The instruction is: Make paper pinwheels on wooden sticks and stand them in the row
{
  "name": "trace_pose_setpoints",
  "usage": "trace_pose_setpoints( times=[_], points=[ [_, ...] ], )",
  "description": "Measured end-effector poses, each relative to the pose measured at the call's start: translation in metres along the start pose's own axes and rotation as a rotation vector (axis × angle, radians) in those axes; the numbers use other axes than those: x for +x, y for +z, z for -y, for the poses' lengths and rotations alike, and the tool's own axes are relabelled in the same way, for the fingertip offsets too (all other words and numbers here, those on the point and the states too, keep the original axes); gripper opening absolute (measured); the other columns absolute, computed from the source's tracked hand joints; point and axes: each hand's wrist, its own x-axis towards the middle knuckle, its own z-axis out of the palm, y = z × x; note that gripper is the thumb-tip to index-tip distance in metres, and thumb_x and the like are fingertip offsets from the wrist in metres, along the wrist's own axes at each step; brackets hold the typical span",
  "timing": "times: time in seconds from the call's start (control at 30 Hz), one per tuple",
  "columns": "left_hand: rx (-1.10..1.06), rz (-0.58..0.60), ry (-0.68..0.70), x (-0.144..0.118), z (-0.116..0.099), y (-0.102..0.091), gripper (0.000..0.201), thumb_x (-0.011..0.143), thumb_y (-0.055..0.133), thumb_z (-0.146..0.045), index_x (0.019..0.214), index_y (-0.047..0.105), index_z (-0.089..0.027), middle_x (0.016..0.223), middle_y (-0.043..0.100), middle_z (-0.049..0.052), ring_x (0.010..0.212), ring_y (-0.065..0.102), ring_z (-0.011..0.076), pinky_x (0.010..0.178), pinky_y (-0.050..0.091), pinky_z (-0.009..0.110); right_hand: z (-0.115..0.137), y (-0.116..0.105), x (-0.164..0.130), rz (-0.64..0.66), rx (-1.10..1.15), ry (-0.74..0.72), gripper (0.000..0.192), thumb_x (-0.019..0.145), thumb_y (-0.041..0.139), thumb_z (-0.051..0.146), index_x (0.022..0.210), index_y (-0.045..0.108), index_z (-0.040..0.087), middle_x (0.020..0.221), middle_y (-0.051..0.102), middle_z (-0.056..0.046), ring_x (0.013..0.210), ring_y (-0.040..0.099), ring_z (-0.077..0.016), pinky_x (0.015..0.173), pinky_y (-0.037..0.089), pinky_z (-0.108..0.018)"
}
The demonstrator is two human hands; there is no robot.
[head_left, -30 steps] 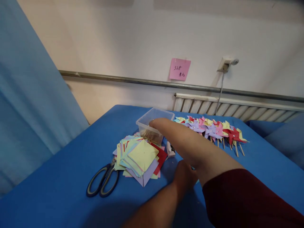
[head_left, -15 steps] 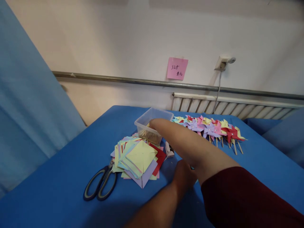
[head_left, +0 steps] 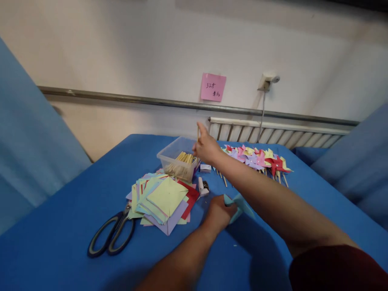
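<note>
My right hand (head_left: 207, 146) is raised beside the clear plastic box (head_left: 169, 151), pinching a thin wooden stick (head_left: 198, 132) that points upward. Inside the box lie several wooden sticks (head_left: 184, 158). Lower down, my left hand (head_left: 218, 212) is closed on a light blue paper pinwheel (head_left: 241, 208), partly hidden by the fingers. A small stapler (head_left: 203, 186) rests on the blue cover just beyond this hand. Left of it, a stack of coloured paper squares (head_left: 165, 198) spreads out with a yellow one on top.
Scissors (head_left: 112, 236) with dark handles lie left of the papers. Finished pinwheels (head_left: 254, 159) on sticks are heaped at the back right. A small box (head_left: 205, 168) stands near the plastic box. Behind are a metal rail (head_left: 136, 99) and a radiator (head_left: 236, 131).
My right hand has come up out of the plastic box with a stick. The light blue pinwheel in my left hand now shows. The view has shifted to the right.
</note>
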Motion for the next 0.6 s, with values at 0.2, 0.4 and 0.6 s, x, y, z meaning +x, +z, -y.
trace_pose_setpoints(
  times=[0.2,0.4,0.6],
  points=[
    [0.09,-0.082,0.092,0.005,-0.004,-0.005,0.016,0.065,0.065,-0.028,0.054,0.056,-0.019,0.049,0.056,-0.002,0.048,0.048,0.0134,0.049,0.033,0.024,-0.057,-0.04,-0.117,-0.322,0.755,0.06,0.039,0.085,0.049,0.033,0.122,0.04,0.025,0.067,0.054,0.008,0.044,0.046,-0.0075,0.044,0.041,-0.02],
    [0.121,-0.19,0.081,0.007,-0.012,-0.006,0.018,0.067,0.063,-0.033,0.055,0.059,-0.02,0.047,0.059,0.0,0.045,0.052,0.0149,0.047,0.037,0.024,-0.114,-0.018,-0.179,-0.263,0.908,0.368,0.03,0.08,0.057,0.05,0.086,0.049,0.022,0.054,0.047,0.01,0.035,0.032,-0.0051,0.034,0.025,-0.018],
    [-0.03,-0.211,0.074,0.007,-0.017,-0.003,0.023,0.064,0.066,-0.035,0.054,0.059,-0.016,0.046,0.056,0.0,0.043,0.048,0.0118,0.047,0.037,0.023,-0.123,-0.001,-0.191,-0.102,1.052,0.416,0.034,0.075,0.061,0.052,0.078,0.05,0.02,0.056,0.054,0.007,0.034,0.04,-0.0055,0.031,0.027,-0.017]
  ],
)
